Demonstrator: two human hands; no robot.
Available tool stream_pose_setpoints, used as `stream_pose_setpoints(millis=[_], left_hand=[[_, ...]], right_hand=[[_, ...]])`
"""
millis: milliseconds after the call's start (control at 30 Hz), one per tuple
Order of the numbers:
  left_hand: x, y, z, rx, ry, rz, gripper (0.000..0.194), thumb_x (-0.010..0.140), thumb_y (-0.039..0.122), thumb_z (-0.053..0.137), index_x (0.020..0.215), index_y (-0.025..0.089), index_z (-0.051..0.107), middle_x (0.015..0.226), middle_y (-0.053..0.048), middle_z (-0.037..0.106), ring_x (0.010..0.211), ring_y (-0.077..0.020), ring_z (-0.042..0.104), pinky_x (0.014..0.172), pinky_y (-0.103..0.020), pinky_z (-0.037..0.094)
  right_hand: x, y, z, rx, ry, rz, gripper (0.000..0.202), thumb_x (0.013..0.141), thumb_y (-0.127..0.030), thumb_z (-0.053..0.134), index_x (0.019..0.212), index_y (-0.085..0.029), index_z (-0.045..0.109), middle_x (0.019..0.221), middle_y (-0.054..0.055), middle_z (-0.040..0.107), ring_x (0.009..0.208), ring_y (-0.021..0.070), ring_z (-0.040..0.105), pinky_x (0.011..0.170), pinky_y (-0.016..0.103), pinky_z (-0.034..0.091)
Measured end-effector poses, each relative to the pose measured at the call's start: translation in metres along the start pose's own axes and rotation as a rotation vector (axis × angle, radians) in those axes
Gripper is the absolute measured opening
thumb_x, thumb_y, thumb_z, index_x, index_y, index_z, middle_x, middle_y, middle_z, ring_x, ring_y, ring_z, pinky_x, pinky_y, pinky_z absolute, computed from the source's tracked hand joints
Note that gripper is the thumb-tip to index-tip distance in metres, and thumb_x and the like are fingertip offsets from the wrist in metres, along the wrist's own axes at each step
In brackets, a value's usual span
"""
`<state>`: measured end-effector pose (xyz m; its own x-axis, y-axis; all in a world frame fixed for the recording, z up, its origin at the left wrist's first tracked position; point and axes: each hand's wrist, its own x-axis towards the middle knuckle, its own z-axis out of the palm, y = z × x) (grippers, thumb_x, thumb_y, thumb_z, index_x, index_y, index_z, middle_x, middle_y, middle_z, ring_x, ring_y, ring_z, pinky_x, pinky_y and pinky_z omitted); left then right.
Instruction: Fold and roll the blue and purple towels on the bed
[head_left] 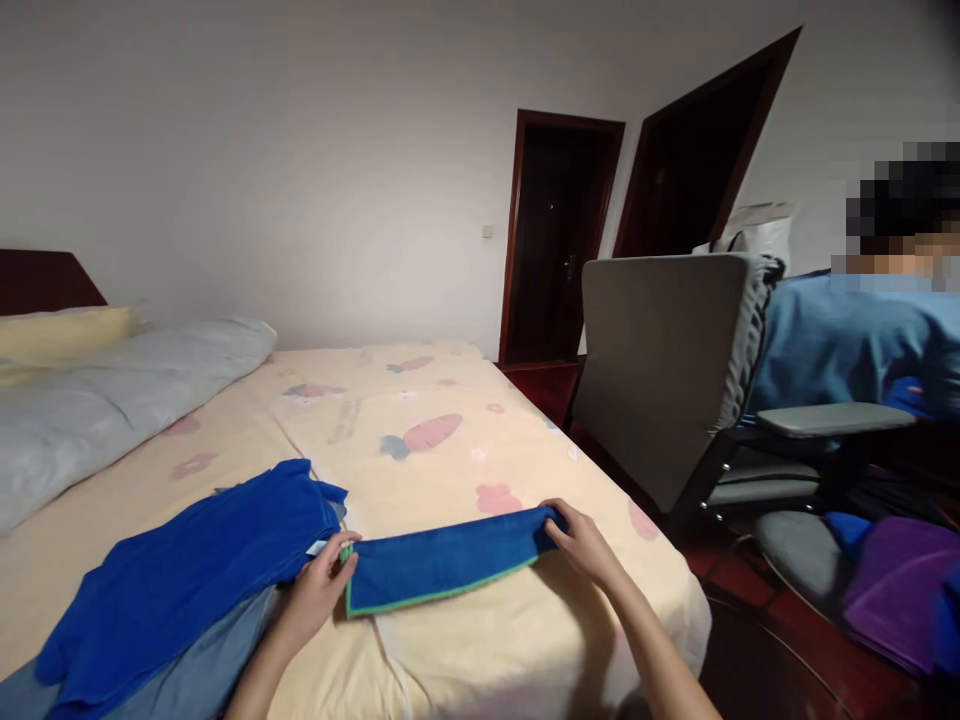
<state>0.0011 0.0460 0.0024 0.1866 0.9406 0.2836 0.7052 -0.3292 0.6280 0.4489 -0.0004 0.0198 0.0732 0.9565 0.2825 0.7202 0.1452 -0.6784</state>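
A blue towel (446, 562) with a green edge is stretched as a long folded strip just over the patterned bed sheet (442, 480). At its left end, my left hand (328, 573) pinches the upper corner between thumb and fingers. My right hand (577, 540) grips the right end, its fingers partly behind the cloth. Left of the towel, close to my left hand, lies a heap of bright blue cloth (195, 560) on top of greyish-blue cloth (217, 645). A small white tag (316, 548) shows by the heap's right edge.
A grey rolled quilt or bolster (135, 410) and a yellow pillow (67, 335) lie at the bed's left. Right of the bed, a person in a blue shirt (840, 340) sits in a grey chair (660, 370). Purple cloth (900, 590) lies lower right. A dark door (559, 240) stands behind.
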Motion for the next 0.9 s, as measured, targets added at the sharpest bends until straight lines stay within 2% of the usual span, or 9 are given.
stream_pose_setpoints(millis=[67, 167, 300, 400, 500, 600, 733, 800, 900], left_hand=[[-0.007, 0.000, 0.002, -0.018, -0.120, 0.012, 0.041, 0.092, 0.051, 0.043, 0.120, 0.027, 0.060, 0.098, -0.004, 0.075, 0.086, -0.0225, 0.070, 0.077, -0.029, 0.056], [-0.014, 0.004, 0.003, -0.007, -0.138, 0.033, 0.041, 0.089, 0.050, 0.052, 0.125, 0.030, 0.059, 0.129, -0.007, 0.066, 0.117, -0.0255, 0.062, 0.099, -0.033, 0.050], [-0.018, 0.008, 0.000, 0.071, -0.171, 0.099, 0.057, 0.078, 0.046, 0.068, 0.133, 0.036, 0.055, 0.140, -0.005, 0.058, 0.131, -0.0277, 0.053, 0.107, -0.037, 0.046], [-0.017, 0.009, -0.002, 0.200, -0.128, 0.148, 0.053, 0.078, 0.044, 0.069, 0.130, 0.040, 0.060, 0.144, -0.004, 0.055, 0.133, -0.0306, 0.051, 0.108, -0.042, 0.046], [-0.016, 0.007, -0.003, 0.319, -0.087, 0.228, 0.042, 0.083, 0.047, 0.063, 0.124, 0.041, 0.065, 0.144, -0.003, 0.056, 0.133, -0.0320, 0.051, 0.110, -0.047, 0.044], [-0.014, 0.004, -0.003, 0.362, -0.119, 0.288, 0.038, 0.085, 0.045, 0.060, 0.122, 0.041, 0.068, 0.138, -0.002, 0.063, 0.130, -0.0305, 0.055, 0.110, -0.045, 0.045], [-0.013, 0.003, 0.000, 0.352, -0.139, 0.315, 0.042, 0.083, 0.036, 0.060, 0.125, 0.038, 0.066, 0.135, -0.002, 0.066, 0.125, -0.0294, 0.059, 0.111, -0.045, 0.046], [-0.012, 0.005, 0.001, 0.356, -0.112, 0.339, 0.040, 0.084, 0.033, 0.058, 0.123, 0.035, 0.068, 0.132, -0.003, 0.068, 0.122, -0.0293, 0.062, 0.110, -0.045, 0.046], [-0.010, 0.010, 0.001, 0.372, -0.037, 0.339, 0.034, 0.087, 0.031, 0.052, 0.115, 0.031, 0.072, 0.116, -0.005, 0.076, 0.111, -0.0287, 0.069, 0.102, -0.043, 0.052]], right_hand=[[-0.006, 0.004, -0.003, -0.004, -0.074, 0.006, 0.031, 0.085, -0.026, 0.047, 0.111, -0.022, 0.064, 0.107, 0.006, 0.071, 0.097, 0.0233, 0.066, 0.088, 0.035, 0.049], [-0.012, 0.009, -0.004, -0.008, -0.136, -0.017, 0.040, 0.080, -0.022, 0.050, 0.118, -0.022, 0.063, 0.116, 0.007, 0.068, 0.107, 0.0248, 0.063, 0.096, 0.038, 0.046], [-0.017, 0.012, -0.006, -0.005, -0.228, -0.050, 0.068, 0.069, -0.021, 0.063, 0.136, -0.023, 0.052, 0.130, 0.009, 0.059, 0.117, 0.0269, 0.057, 0.102, 0.039, 0.045], [-0.018, 0.008, -0.007, -0.134, -0.194, -0.117, 0.077, 0.069, -0.017, 0.064, 0.143, -0.030, 0.047, 0.140, 0.009, 0.049, 0.126, 0.0279, 0.049, 0.105, 0.040, 0.042], [-0.015, 0.001, -0.005, -0.318, -0.107, -0.202, 0.072, 0.068, -0.010, 0.061, 0.135, -0.037, 0.056, 0.147, 0.007, 0.042, 0.134, 0.0303, 0.041, 0.110, 0.044, 0.037], [-0.010, -0.002, 0.000, -0.404, -0.120, -0.243, 0.061, 0.068, -0.011, 0.062, 0.123, -0.035, 0.067, 0.145, 0.006, 0.048, 0.135, 0.0317, 0.040, 0.112, 0.048, 0.032], [-0.003, 0.001, 0.007, -0.409, -0.199, -0.232, 0.061, 0.071, -0.015, 0.061, 0.128, -0.034, 0.063, 0.141, 0.005, 0.056, 0.139, 0.0311, 0.039, 0.117, 0.055, 0.021], [-0.001, 0.003, 0.009, -0.399, -0.215, -0.237, 0.059, 0.074, -0.012, 0.058, 0.129, -0.032, 0.062, 0.138, 0.004, 0.059, 0.139, 0.0292, 0.040, 0.118, 0.056, 0.020], [0.001, 0.003, 0.009, -0.399, -0.145, -0.270, 0.050, 0.082, -0.010, 0.052, 0.127, -0.028, 0.063, 0.129, 0.005, 0.066, 0.131, 0.0263, 0.051, 0.117, 0.056, 0.023]])
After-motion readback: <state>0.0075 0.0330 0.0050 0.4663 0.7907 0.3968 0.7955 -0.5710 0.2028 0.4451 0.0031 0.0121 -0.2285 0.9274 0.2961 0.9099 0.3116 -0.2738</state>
